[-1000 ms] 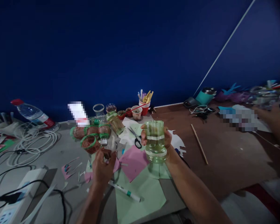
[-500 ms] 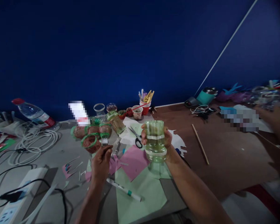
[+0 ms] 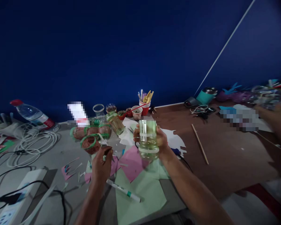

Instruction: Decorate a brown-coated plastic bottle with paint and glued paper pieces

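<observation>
My right hand is wrapped round a clear, green-tinted cut plastic bottle, held upright above the papers. Two white bands circle the bottle. To its left, my left hand is closed in a pinch. A thin white strip, blurred, sticks up from its fingertips. Behind the bottle, the scissors are partly hidden. Below my hands lie pink paper, light green paper and a white marker with a green band.
Several brown bottle pots with green rims stand behind my left hand. Further back is a cup of tools. A power strip and coiled white cable lie left. A wooden stick and another person's hand are right.
My right hand has moved the bottle a little to the left, so it now covers most of the scissors. The white strip above my left hand has shifted slightly; that hand stays nearly in place.
</observation>
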Tool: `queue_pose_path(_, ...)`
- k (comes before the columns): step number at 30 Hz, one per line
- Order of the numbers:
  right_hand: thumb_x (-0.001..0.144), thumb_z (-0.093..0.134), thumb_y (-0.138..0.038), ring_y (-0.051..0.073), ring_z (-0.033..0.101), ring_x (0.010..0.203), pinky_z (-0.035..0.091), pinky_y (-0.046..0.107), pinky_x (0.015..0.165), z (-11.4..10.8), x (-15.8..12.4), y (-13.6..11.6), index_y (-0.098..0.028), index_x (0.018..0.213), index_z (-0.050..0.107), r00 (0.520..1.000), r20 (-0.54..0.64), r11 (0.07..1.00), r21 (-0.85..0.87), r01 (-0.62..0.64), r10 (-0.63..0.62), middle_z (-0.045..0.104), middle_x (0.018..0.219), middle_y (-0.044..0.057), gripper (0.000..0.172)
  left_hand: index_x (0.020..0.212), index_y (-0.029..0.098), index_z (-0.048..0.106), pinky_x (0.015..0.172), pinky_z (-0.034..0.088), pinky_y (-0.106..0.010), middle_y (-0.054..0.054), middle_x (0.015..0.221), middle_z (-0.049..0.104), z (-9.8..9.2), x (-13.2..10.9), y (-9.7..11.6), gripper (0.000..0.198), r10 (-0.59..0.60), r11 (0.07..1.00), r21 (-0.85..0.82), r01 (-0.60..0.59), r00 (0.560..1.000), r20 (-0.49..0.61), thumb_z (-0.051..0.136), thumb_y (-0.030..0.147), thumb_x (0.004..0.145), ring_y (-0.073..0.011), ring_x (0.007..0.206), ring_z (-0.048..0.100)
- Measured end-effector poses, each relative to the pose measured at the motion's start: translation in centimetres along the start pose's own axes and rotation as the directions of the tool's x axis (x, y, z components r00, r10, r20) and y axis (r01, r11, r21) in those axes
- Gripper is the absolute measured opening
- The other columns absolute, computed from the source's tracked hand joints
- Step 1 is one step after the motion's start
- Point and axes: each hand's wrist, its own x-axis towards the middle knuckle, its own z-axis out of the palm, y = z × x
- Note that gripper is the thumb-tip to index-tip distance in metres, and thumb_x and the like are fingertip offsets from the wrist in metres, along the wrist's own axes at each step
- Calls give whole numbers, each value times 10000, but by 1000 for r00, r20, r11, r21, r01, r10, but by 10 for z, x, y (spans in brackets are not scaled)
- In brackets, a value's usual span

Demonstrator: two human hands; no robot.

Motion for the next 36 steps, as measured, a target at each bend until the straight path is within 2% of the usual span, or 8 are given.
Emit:
queue_pose_path(3, 684, 573, -655, 258, 643, 904, 480, 452, 854, -3, 2, 6, -152, 1095, 593, 999, -35, 1000, -2, 3, -3, 674, 1038, 117, 650, 823, 201, 666, 760, 485, -338, -56, 836, 626, 1, 2, -1, 193, 84, 995, 63, -82, 996, -32, 542, 348, 831, -219, 834, 610)
queue_pose_path(7, 670, 615, -665, 277, 667, 855, 514, 442, 755, -6, 4, 16, -183, 1011, 596, 973, -221, 995, -55, -86, 72, 698, 848, 77, 591, 959, 203, 662, 831, 483, -382, -76, 936, 667, 2, 3, 0, 234, 42, 999, 6, -42, 999, -2, 530, 359, 846, -241, 909, 625)
queue_pose_path(12, 683, 669, -624, 252, 654, 874, 521, 379, 768, 10, 8, 30, -205, 1020, 603, 885, -435, 932, -362, -1, -168, 695, 904, 60, 542, 1094, 197, 624, 927, 471, -416, -124, 1117, 675, 8, -5, 9, 377, -90, 900, -404, 165, 976, 198, 580, 455, 822, -275, 1066, 617)
queue_pose_path(17, 795, 535, -649, 229, 606, 884, 478, 369, 856, 27, 5, 50, -190, 1008, 589, 862, -370, 773, -634, 38, -346, 664, 937, 64, 509, 1343, 207, 472, 1018, 424, -429, -171, 1392, 506, 22, -19, 18, 734, -45, 644, -677, 357, 901, 432, 733, 466, 708, -320, 1259, 496)
queue_pose_path(22, 878, 461, -582, 233, 564, 1011, 424, 371, 949, 36, -1, 67, -211, 1160, 544, 864, -288, 684, -725, 85, -413, 636, 1058, 73, 473, 1385, 212, 428, 1073, 365, -378, -140, 1448, 456, 31, -26, 18, 833, -82, 648, -659, 382, 895, 438, 803, 282, 645, -301, 1346, 397)
queue_pose_path(30, 768, 516, -677, 243, 573, 1040, 459, 372, 888, 40, -1, 52, -245, 1218, 545, 990, -134, 902, -430, -31, -30, 645, 1095, 76, 624, 1293, 218, 535, 985, 445, -372, -113, 1296, 600, 22, -22, 32, 690, -41, 630, -684, 368, 895, 444, 783, 317, 657, -299, 1215, 527)
queue_pose_path(33, 749, 494, -696, 244, 583, 1008, 467, 365, 843, 35, -2, 37, -218, 1178, 569, 994, -16, 947, -304, -104, 105, 657, 1034, 83, 646, 1224, 226, 599, 972, 454, -358, -104, 1274, 615, 15, -23, 35, 640, -40, 577, -712, 400, 885, 465, 803, 370, 634, -310, 1228, 513)
queue_pose_path(36, 727, 580, -643, 223, 597, 940, 443, 353, 859, 23, -1, 24, -178, 1106, 605, 990, 78, 947, -310, -85, 114, 655, 974, 85, 601, 1184, 226, 633, 921, 491, -398, -111, 1179, 666, 7, -24, 32, 664, -85, 473, -724, 501, 844, 529, 805, 485, 597, -343, 1178, 552)
